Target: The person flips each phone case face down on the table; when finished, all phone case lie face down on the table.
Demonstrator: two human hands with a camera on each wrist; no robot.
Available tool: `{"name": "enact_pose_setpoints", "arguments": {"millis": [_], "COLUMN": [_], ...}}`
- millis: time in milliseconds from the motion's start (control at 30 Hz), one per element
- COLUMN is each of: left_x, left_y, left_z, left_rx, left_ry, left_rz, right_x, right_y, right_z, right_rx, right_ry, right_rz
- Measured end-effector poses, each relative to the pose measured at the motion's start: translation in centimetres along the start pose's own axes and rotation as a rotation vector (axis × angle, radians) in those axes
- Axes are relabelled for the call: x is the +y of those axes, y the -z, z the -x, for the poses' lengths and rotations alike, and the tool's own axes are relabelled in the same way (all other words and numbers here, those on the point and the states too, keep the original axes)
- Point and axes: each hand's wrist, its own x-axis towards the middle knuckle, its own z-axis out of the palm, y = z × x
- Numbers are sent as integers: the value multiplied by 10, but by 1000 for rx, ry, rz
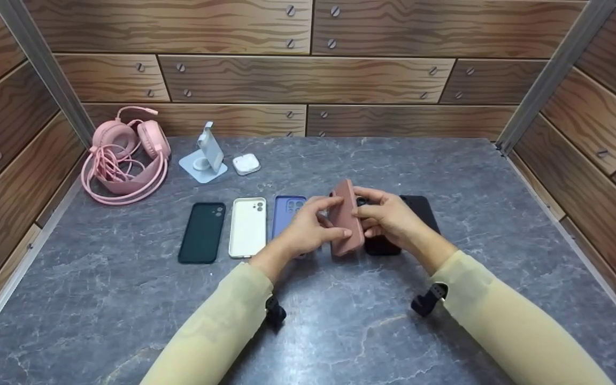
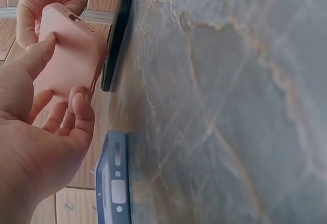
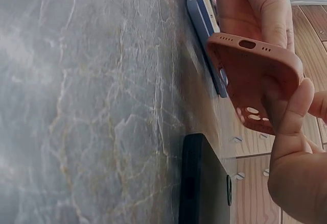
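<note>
A pink phone case (image 1: 346,219) is held up on its edge between both hands, over the row on the table. My left hand (image 1: 308,227) grips it from the left, thumb and fingers spread over its outer back. On the other side my right hand (image 1: 391,216) pinches its edge, with finger and thumb at the rim in the right wrist view. That view shows the hollow inside of the case, its port slot and camera holes. A purple-blue case (image 1: 286,206) lies partly hidden by my left hand. Beneath my right hand is a black case (image 1: 383,247).
Left of the hands lie a white case (image 1: 248,227) and a dark green case (image 1: 202,232). Another black case (image 1: 420,208) is at the right. Farther back are pink headphones (image 1: 126,155), a light-blue stand (image 1: 209,155) and a small white square item (image 1: 246,164). Wood-patterned walls enclose the table.
</note>
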Motion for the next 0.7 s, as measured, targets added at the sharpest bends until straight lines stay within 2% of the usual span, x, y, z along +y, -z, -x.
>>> {"name": "enact_pose_setpoints", "arguments": {"millis": [133, 300, 400, 533, 700], "left_x": [2, 1, 0, 0, 0], "left_y": [4, 9, 11, 13, 17], "left_z": [1, 2, 3, 3, 2], "left_rx": [29, 53, 42, 22, 60], "left_ry": [-13, 27, 47, 42, 43], "left_rz": [-37, -68, -26, 58, 72], "right_x": [0, -1, -2, 0, 4], "right_y": [0, -1, -1, -1, 0], "right_z": [0, 1, 0, 0, -2], "right_rx": [-1, -8, -9, 0, 12], "right_ry": [9, 21, 24, 28, 52], "right_rz": [-35, -90, -126, -145, -88]}}
